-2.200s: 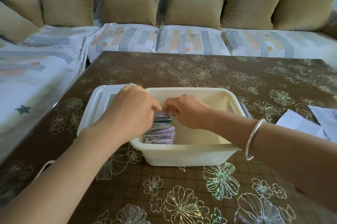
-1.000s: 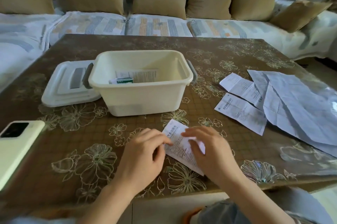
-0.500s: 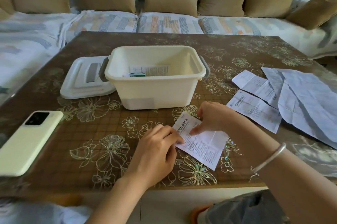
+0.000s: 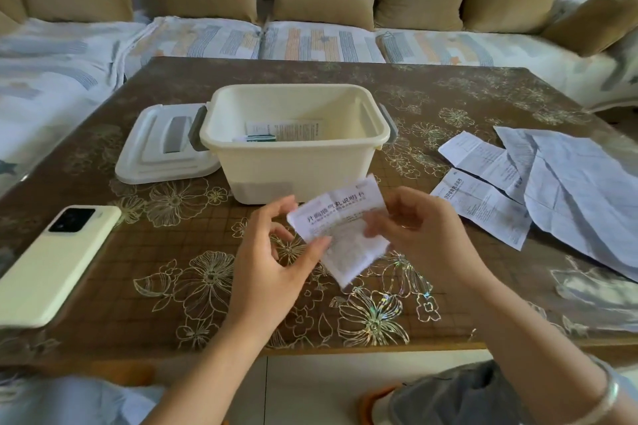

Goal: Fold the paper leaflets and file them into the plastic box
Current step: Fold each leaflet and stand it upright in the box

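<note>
At the far left a pale phone (image 4: 51, 262) lies face down on the desk (image 4: 148, 252), its near end cut off by the frame's edge. Beyond it the white lid (image 4: 152, 148) lies flat, touching the left side of the plastic box (image 4: 297, 162), which stands open. A few filed leaflets (image 4: 283, 130) show above its near wall; how many lie there cannot be made out.

Nearer than the box, the left hand (image 4: 272, 258) is curled around the left edge of a leaflet (image 4: 341, 227), with its thumb on the paper's lower left edge and its forefinger arched at the upper left corner. The leaflet is held just above the desk between both hands. Its printed heading faces up and its top edge overlaps the box's near wall in this view. Its lower half is blurred and unreadable. The right hand (image 4: 417, 234) pinches the right side, thumb on top, with the other fingers hidden behind the paper.

Farther right, loose leaflets (image 4: 483, 203) lie flat on the desk, partly under a large sheet (image 4: 580, 196) that runs out of frame. A bracelet (image 4: 604, 400) sits on the right wrist.
</note>
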The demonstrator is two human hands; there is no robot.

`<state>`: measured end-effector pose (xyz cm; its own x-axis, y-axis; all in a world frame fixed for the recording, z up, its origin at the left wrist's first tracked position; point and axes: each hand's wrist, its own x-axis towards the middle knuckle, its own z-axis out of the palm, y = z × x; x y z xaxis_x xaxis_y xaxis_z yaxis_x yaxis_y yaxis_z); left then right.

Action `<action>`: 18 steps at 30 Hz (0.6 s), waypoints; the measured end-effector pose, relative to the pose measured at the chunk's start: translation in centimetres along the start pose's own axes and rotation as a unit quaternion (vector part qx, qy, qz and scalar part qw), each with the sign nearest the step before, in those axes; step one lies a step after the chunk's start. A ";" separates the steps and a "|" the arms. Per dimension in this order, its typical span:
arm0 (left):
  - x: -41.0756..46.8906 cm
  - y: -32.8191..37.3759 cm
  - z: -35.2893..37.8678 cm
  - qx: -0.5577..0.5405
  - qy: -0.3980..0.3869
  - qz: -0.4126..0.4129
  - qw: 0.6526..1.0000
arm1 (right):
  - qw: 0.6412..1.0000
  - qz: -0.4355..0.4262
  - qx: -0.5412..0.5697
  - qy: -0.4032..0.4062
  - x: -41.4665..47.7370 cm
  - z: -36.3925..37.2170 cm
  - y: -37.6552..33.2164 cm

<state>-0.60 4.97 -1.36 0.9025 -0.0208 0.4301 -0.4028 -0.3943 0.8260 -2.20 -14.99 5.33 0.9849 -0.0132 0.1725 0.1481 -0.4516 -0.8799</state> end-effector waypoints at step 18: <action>-1.5 -1.7 -2.7 0.201 -0.075 0.078 0.973 | 0.967 -0.128 -0.218 -0.023 -2.4 2.9 5.3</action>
<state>-1.66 8.14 -2.40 0.8589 -0.2312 0.4570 -0.4721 -0.7033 0.5316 -3.53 -14.71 -1.03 0.9253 0.1840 0.3316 0.3459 -0.7681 -0.5389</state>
